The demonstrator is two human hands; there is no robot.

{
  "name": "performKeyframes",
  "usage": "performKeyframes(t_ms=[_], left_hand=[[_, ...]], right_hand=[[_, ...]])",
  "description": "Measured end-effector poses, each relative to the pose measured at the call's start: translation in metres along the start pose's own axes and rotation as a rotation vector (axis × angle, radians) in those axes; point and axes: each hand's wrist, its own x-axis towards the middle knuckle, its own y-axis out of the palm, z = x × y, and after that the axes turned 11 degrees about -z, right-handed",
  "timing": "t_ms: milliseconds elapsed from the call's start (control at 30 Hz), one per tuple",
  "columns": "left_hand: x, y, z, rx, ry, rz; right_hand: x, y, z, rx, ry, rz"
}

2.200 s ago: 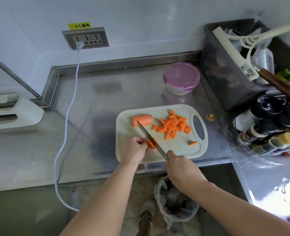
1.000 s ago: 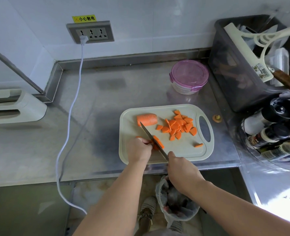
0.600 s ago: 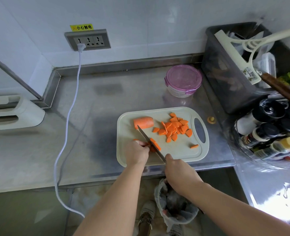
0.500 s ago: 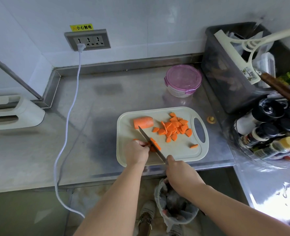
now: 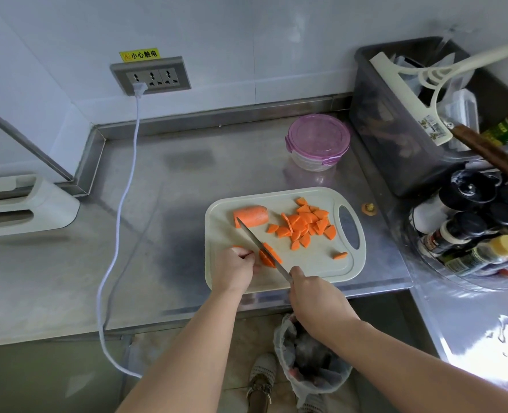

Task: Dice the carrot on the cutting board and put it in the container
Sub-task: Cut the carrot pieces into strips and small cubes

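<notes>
Steel counter [image 5: 172, 189], white wall [image 5: 276, 40] behind. Near its front edge, left hand [image 5: 234, 271] pinches carrot [image 5: 269, 257]; right hand [image 5: 315, 296] grips knife [image 5: 261, 247].

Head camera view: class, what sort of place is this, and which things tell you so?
Most likely a kitchen prep area: a stainless steel counter, a cutting board with carrot pieces on it, and seasoning bottles at the right.

New carrot slices [image 5: 276, 255] right of the knife [image 5: 254, 237].
</notes>
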Motion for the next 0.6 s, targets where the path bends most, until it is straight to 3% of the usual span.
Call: performKeyframes(t_ms=[100,167,200,300,400,467,600], left_hand=[[-0.003,-0.022,-0.016,-0.044,0.138,-0.158],[-0.003,-0.037,-0.037,0.022,0.396,-0.319],[-0.003,-0.042,-0.051,0.073,0.528,-0.311],[0.0,-0.033,-0.088,0.506,0.729,0.075],[0.008,-0.007,-0.102,1.043,0.665,0.428],[0.012,0.005,-0.099,1.241,0.622,0.524],[0.012,0.013,-0.094,1.28,0.565,0.503]], right_hand=[[-0.002,0.0,-0.001,-0.032,-0.028,-0.003],[-0.002,0.0,-0.002,-0.044,-0.039,0.012],[-0.002,0.0,-0.003,-0.049,-0.04,0.021],[-0.001,-0.001,-0.001,-0.053,-0.042,0.031],[-0.001,-0.002,-0.001,-0.055,-0.04,0.046],[-0.002,-0.002,-0.001,-0.06,-0.039,0.049],[0.001,-0.001,-0.003,-0.056,-0.041,0.042]])
